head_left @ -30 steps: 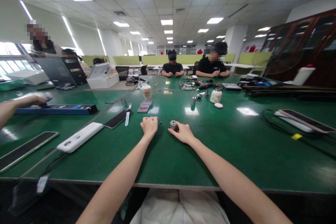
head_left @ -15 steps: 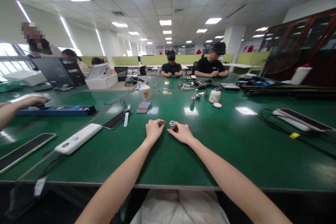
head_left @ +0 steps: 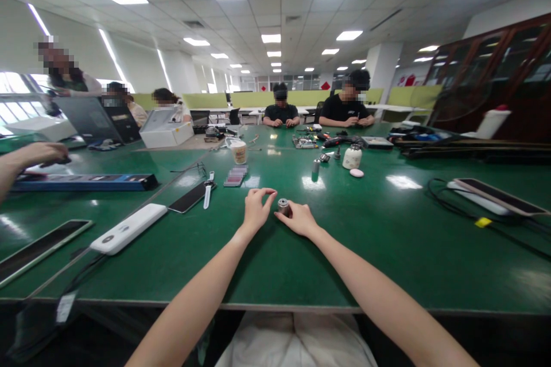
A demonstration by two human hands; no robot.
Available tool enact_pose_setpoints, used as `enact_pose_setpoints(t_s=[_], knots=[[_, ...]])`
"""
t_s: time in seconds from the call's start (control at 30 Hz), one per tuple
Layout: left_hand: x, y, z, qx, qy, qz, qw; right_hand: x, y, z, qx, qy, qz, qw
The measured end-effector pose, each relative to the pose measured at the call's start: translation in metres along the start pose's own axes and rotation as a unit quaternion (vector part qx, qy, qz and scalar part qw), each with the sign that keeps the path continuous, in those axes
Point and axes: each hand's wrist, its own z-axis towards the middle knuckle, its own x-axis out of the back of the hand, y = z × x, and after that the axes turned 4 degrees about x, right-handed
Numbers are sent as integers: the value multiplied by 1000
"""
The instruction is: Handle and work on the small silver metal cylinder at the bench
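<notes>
My right hand [head_left: 299, 218] is closed around a small metal cylinder [head_left: 283, 205], which stands upright on the green table with a ring-shaped top showing. To its left, my left hand [head_left: 257, 207] is raised a little, thumb and index fingertips brought together near the cylinder's top. Whatever may be between those fingertips is too small to make out. A similar metal cylinder [head_left: 315, 167] stands farther back, beside small dark metal parts [head_left: 324, 157].
Left of me lie a white watch [head_left: 208, 190], a phone [head_left: 188, 197] and a white power strip [head_left: 129, 229]. A jar [head_left: 352, 157] and pink lid [head_left: 356, 173] stand back right; cables [head_left: 447, 200] lie right. A co-worker's hand [head_left: 41, 155] is at far left.
My left hand has lifted and shifted slightly right, towards the cylinder's top, its fingertips closing together. My right hand stays on the cylinder. The co-worker's hand at far left has risen.
</notes>
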Motion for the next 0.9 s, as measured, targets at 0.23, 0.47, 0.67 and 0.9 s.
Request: enact_pose_setpoints(t_s=[0.23, 0.47, 0.67, 0.9], knots=[[-4, 7, -5, -58, -33, -43, 997, 2, -2, 0, -3, -12, 6, 1000], [-4, 8, -6, -85, -57, -47, 994, 1, 0, 1, 8, -5, -2, 1000], [-5, 9, -8, -90, -65, -43, 993, -1, 3, 1, 1, -3, 8, 1000], [-5, 7, -8, -36, -76, -39, 996, 1, 12, 2, -18, -14, 155, 988]])
